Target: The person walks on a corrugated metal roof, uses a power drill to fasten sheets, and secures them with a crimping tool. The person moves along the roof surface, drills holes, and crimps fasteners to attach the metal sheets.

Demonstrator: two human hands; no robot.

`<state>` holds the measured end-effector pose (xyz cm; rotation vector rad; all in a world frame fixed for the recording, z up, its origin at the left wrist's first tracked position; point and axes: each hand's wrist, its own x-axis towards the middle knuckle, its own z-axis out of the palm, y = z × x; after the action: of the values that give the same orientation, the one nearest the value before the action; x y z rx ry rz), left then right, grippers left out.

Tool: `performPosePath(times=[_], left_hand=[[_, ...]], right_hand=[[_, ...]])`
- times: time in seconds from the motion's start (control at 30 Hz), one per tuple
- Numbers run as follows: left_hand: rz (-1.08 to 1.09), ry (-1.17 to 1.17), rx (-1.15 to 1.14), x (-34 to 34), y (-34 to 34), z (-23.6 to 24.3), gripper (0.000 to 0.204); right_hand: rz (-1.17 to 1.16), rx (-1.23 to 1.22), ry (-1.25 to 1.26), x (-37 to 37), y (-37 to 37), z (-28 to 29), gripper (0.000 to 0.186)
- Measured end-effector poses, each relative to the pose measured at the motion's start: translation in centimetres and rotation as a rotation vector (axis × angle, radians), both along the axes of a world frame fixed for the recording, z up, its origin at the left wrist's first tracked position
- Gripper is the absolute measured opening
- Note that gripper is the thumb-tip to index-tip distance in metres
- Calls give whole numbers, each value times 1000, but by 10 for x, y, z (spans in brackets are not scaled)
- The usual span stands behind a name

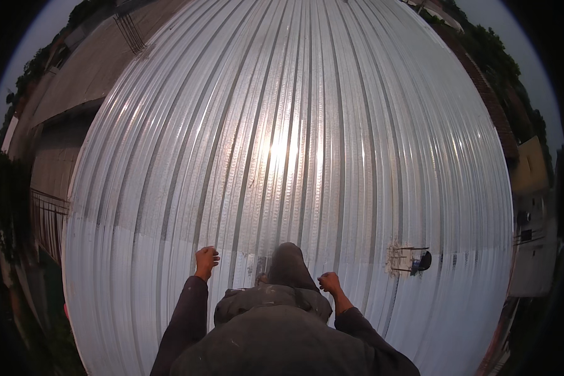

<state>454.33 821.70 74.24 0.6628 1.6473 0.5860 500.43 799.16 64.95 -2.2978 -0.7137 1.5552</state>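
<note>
My left hand (207, 262) hangs in front of my body on the left, its fingers curled in and nothing showing in them. On the other side, my right hand (328, 283) is also loosely closed, with no object visible. Both hands are apart from the ribbed metal roof (188, 188) beneath me. Dark sleeves cover my forearms. One bent leg (289, 266) in dark trousers reaches forward between the hands. My other foot is mostly hidden by my clothing.
To the right, a dark round object (425, 261) and thin rods (402, 249) stand at a pale, splattered patch. Bare rebar (129, 32) rises by the roof's far left edge. Buildings (532, 213) and trees lie beyond the edges. Sun glare (283, 150) covers the middle ribs.
</note>
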Motion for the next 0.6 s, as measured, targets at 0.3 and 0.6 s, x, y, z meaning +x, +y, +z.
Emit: performPosePath(times=[0.3,0.6], left_hand=[[46,-10,141,154,458,0,35],[-1205,837,230,198,605,-114,21]], right_hand=[[-248,-182,-38,179,342,-50,16],[-101,581,-181,357,923,95,36]])
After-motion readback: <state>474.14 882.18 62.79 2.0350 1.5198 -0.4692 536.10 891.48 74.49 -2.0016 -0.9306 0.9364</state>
